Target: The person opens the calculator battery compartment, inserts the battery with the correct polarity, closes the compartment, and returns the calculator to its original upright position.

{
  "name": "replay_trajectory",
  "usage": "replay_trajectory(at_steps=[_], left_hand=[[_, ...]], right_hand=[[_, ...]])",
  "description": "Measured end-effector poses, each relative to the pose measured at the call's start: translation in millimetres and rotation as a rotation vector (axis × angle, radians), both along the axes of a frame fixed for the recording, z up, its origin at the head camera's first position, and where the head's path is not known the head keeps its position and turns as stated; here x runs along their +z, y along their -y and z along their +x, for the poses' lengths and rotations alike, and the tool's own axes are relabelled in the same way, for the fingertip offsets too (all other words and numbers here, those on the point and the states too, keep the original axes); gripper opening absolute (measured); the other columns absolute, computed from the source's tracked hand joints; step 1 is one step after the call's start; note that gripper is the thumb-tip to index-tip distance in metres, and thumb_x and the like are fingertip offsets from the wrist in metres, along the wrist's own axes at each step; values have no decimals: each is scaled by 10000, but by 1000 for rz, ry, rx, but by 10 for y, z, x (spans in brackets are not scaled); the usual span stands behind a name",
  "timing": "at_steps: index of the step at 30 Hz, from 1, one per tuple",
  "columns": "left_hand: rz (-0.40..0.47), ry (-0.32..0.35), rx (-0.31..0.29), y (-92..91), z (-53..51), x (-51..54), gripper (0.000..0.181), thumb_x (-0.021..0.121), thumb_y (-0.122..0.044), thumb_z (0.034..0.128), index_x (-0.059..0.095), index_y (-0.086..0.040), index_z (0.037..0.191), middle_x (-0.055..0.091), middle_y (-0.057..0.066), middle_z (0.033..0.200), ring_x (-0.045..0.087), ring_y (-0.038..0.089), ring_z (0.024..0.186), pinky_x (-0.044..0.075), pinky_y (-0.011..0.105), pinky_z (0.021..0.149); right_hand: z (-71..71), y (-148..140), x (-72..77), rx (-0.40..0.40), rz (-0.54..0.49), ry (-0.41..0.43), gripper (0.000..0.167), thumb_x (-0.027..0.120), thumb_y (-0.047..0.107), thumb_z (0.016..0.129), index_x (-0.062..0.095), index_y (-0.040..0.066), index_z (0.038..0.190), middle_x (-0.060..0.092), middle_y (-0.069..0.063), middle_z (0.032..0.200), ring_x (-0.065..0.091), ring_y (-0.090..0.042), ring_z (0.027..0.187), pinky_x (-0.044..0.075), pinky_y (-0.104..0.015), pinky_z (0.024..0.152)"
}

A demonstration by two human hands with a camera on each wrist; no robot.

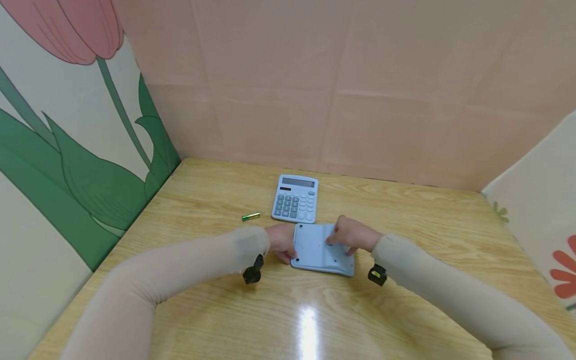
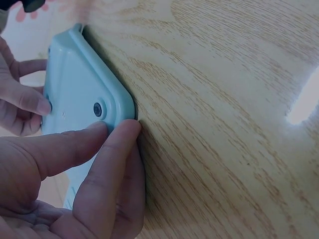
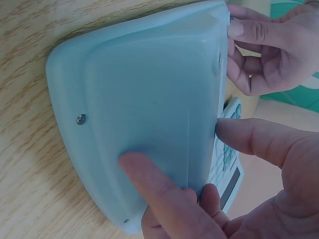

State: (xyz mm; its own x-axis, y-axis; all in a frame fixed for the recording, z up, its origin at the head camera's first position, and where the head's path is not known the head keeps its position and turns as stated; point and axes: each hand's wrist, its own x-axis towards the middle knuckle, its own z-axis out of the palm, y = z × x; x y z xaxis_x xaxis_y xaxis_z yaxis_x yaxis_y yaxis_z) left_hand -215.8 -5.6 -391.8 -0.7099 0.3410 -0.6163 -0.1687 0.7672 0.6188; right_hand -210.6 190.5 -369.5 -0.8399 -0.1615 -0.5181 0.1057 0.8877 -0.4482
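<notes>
A light blue calculator lies face down on the wooden table, its back with screws and round feet showing. At its near left corner my left hand pinches the edge between thumb and fingers. Over the right part of the back is my right hand. Its index finger touches the raised section while the thumb bears on an edge of it; the other fingers are curled and partly hidden. Just beyond, a second light blue calculator lies face up, keys and display showing.
A green and gold battery lies on the table left of the face-up calculator. A pink cloth wall stands behind the table, with flower-patterned panels at the sides.
</notes>
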Motion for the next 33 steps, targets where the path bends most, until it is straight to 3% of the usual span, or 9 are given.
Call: replay_trajectory(at_steps=[21,26,33], left_hand=[[-27,-17,-32,21,-40,-61,150,737,-7,828,593,16,865,599,83,754,620,123,569,566,211,553],[-37,-27,-41,10,-33,-57,152,739,-13,828,596,7,875,590,76,767,623,120,573,568,211,560],[-40,-32,-34,4,-24,-33,148,735,-9,830,596,5,877,590,75,768,629,123,574,568,209,559]], right_hand=[[-27,-5,-38,13,-10,-5,332,662,174,902,573,-81,1095,592,-169,1044,598,-249,929,599,-309,600],[11,-62,-26,-9,-90,1,314,637,169,917,451,8,1111,519,-183,1078,571,-280,954,601,-330,621],[46,-167,-60,2,-203,-27,224,624,173,935,466,63,1051,486,-112,926,521,-222,840,602,-364,636]])
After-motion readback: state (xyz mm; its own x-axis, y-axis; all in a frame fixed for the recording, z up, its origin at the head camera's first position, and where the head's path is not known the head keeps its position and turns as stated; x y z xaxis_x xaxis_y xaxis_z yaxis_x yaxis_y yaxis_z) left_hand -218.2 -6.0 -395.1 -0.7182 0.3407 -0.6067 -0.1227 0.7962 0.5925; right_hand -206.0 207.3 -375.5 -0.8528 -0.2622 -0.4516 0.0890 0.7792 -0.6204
